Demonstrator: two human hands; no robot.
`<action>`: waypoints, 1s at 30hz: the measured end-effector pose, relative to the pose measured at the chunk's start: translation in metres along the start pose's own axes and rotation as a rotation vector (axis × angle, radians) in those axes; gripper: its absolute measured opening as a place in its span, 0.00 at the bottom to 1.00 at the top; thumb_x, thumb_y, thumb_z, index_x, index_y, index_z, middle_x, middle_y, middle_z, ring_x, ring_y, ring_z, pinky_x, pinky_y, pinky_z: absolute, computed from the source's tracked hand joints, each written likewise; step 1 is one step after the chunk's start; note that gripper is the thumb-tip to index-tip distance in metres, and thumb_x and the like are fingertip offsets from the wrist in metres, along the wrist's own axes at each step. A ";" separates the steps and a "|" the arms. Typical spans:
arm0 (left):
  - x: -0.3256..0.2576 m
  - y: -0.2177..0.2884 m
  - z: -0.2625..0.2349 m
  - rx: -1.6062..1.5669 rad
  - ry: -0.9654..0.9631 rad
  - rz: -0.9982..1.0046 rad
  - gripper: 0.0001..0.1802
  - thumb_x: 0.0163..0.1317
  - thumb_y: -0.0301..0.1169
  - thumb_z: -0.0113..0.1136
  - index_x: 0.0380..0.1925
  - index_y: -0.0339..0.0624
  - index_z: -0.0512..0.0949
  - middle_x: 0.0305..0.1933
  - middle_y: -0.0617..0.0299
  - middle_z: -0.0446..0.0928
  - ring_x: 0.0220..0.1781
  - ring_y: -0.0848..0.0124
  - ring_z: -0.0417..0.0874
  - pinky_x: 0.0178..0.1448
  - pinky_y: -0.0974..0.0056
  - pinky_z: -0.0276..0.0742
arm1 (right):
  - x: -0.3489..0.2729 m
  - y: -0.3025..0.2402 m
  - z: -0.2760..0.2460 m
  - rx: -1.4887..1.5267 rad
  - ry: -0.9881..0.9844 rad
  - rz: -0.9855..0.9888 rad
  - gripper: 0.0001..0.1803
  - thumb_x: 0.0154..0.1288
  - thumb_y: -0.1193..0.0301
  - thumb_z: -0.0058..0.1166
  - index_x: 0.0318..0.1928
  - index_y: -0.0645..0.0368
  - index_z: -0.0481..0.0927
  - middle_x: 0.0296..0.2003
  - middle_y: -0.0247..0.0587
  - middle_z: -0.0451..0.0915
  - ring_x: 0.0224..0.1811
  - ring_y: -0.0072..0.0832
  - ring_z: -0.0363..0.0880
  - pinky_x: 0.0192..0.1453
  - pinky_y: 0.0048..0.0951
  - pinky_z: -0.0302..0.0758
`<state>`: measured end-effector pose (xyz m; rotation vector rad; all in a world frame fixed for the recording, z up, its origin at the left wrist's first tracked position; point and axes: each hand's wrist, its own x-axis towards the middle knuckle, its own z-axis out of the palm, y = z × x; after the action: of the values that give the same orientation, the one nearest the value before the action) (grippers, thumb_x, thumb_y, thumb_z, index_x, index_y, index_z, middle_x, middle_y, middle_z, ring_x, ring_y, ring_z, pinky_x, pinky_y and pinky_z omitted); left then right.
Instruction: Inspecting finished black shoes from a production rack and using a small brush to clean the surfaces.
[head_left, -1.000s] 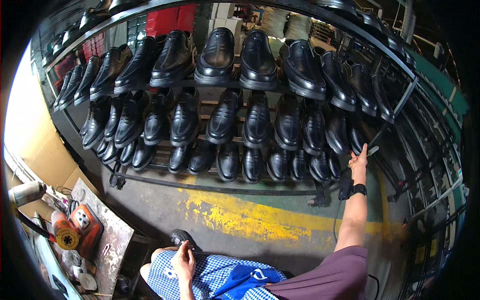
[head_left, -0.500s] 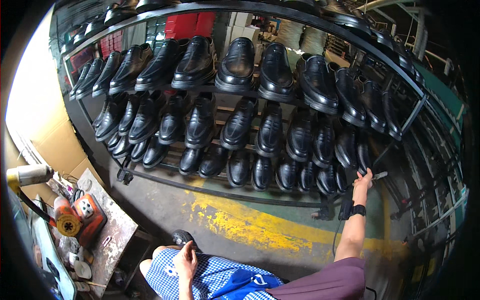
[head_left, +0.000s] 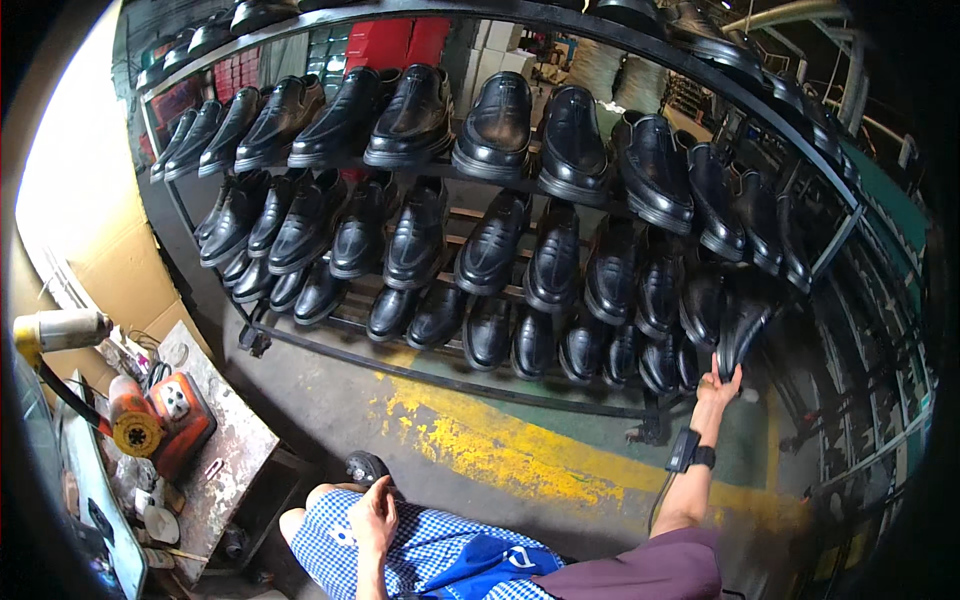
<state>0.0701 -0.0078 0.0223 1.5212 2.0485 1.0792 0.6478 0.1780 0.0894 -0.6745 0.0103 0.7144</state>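
At the right end of the shoe rack's middle row, my right hand [head_left: 716, 388] grips a black leather shoe [head_left: 744, 318] by its toe, from below. That shoe slants outward, its toe lower than its heel end. Right beside it another black shoe [head_left: 703, 303] stays in the row. My left hand [head_left: 373, 517] is raised over my lap, in front of the blue checked apron [head_left: 430, 545]. Its thumb points up, apart from loosely bent fingers, and nothing shows in it.
The dark metal rack [head_left: 480, 372] carries several rows of black shoes. On the left stands a worn worktable [head_left: 235, 465] with an orange tool [head_left: 180, 410] and a lamp-like yellow-necked device [head_left: 65, 330]. More racks [head_left: 880, 400] line the right; yellow paint [head_left: 470, 445] marks the floor.
The shoe in my right hand has swung outward and shows more of its upper. My right hand is slightly lower and further left. The view has shifted a little; my left hand stays over my lap.
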 end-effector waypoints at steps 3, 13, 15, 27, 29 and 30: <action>0.000 -0.005 0.004 -0.016 0.017 0.023 0.13 0.55 0.25 0.55 0.42 0.40 0.76 0.31 0.51 0.79 0.29 0.63 0.83 0.35 0.66 0.77 | -0.028 0.014 -0.044 0.243 -0.095 0.163 0.32 0.54 0.49 0.53 0.49 0.64 0.71 0.46 0.46 0.77 0.07 0.17 0.52 0.14 0.16 0.57; 0.003 -0.008 0.003 0.027 -0.021 0.037 0.15 0.53 0.27 0.54 0.43 0.44 0.76 0.30 0.55 0.80 0.27 0.61 0.81 0.33 0.63 0.76 | -0.079 0.080 -0.131 0.159 -0.670 0.402 0.33 0.58 0.43 0.42 0.45 0.61 0.77 0.20 0.39 0.77 0.08 0.16 0.52 0.16 0.18 0.52; 0.001 -0.010 0.002 0.037 -0.017 0.041 0.15 0.53 0.28 0.54 0.43 0.44 0.76 0.29 0.55 0.79 0.27 0.60 0.81 0.32 0.62 0.76 | -0.105 0.099 -0.099 0.089 -0.743 0.448 0.30 0.60 0.45 0.41 0.43 0.61 0.77 0.26 0.42 0.79 0.07 0.17 0.52 0.14 0.19 0.52; -0.005 -0.020 0.000 -0.244 0.081 0.013 0.14 0.60 0.26 0.49 0.47 0.40 0.73 0.34 0.55 0.80 0.31 0.66 0.82 0.36 0.67 0.77 | -0.289 0.213 -0.021 -0.455 -0.743 1.001 0.07 0.53 0.65 0.52 0.28 0.54 0.71 0.16 0.30 0.72 0.04 0.17 0.52 0.11 0.21 0.54; -0.002 -0.016 -0.009 -0.592 0.079 -0.113 0.14 0.63 0.27 0.47 0.47 0.36 0.73 0.36 0.57 0.80 0.33 0.70 0.82 0.37 0.71 0.78 | -0.303 0.219 -0.020 -0.495 -0.849 1.102 0.11 0.50 0.68 0.55 0.34 0.57 0.72 0.16 0.29 0.71 0.04 0.15 0.53 0.10 0.18 0.54; -0.003 -0.017 -0.013 -0.763 0.086 -0.179 0.15 0.65 0.30 0.44 0.48 0.34 0.70 0.38 0.58 0.79 0.34 0.67 0.82 0.37 0.68 0.80 | -0.314 0.219 -0.018 -0.467 -0.844 1.055 0.16 0.50 0.69 0.55 0.40 0.61 0.72 0.17 0.29 0.71 0.05 0.14 0.54 0.09 0.17 0.56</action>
<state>0.0513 -0.0176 0.0174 0.8964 1.4941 1.6141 0.2783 0.1005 0.0230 -0.7427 -0.6340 2.0236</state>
